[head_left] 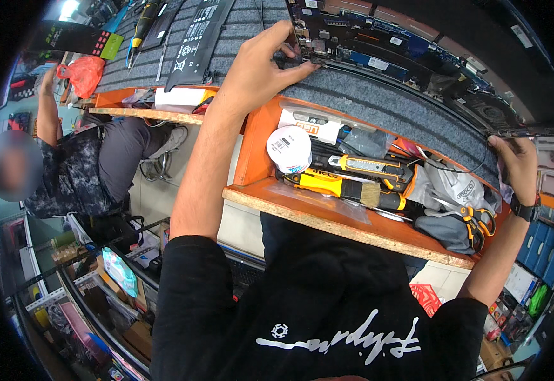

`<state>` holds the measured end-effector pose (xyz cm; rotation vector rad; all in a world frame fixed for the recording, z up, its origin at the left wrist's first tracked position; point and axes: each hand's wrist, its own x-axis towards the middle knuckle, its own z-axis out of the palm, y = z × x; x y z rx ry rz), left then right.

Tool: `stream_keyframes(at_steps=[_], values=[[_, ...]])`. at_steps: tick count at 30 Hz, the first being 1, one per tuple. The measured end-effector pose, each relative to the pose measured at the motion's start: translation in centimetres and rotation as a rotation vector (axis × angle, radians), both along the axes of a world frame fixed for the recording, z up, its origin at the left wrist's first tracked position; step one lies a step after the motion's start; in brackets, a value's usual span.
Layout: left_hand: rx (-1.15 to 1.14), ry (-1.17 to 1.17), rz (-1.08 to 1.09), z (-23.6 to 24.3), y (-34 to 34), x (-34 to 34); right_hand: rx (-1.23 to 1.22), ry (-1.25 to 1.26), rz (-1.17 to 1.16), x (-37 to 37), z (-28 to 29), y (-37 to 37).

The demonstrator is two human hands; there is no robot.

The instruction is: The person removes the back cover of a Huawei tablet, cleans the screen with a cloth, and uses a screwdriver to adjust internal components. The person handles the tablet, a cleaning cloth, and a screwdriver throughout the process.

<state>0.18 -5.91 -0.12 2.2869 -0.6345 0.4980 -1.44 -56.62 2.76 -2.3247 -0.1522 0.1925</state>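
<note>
Head view: opened laptop (417, 57) lying bottom-up on grey mat (353, 95) at desk's near edge, boards exposed. Left hand (261, 66) pinching narrowly at laptop's near-left corner, seemingly on a small part there. Right hand (515, 162) clamped on near-right corner, likely steadying. Below near edge, orange shelf (328, 209) crowded with brush (347, 188), utility knife (369, 166), tape roll (289, 149), scissors (477, 222).

Bright, even light from overhead; a lamp (69, 7) glares top left. Shadows are soft. Fisheye bends edges; the rim is black.
</note>
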Motion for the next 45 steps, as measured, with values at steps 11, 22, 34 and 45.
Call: stream_keyframes(at_steps=[11,22,34,45], values=[[0.027,-0.008,0.01,-0.2,-0.2,0.0,0.025,-0.008,0.006,0.4,-0.7,-1.1],[0.047,0.014,0.016,-0.5,0.0,0.1,0.081,0.021,-0.025,0.0,-0.2,-0.1],[0.005,0.029,-0.005,-0.3,0.0,0.0,0.051,-0.057,0.003,-0.2,-0.5,0.1],[-0.035,0.019,-0.031,0.0,0.5,0.2,0.015,-0.066,0.004,-0.6,0.3,0.6]])
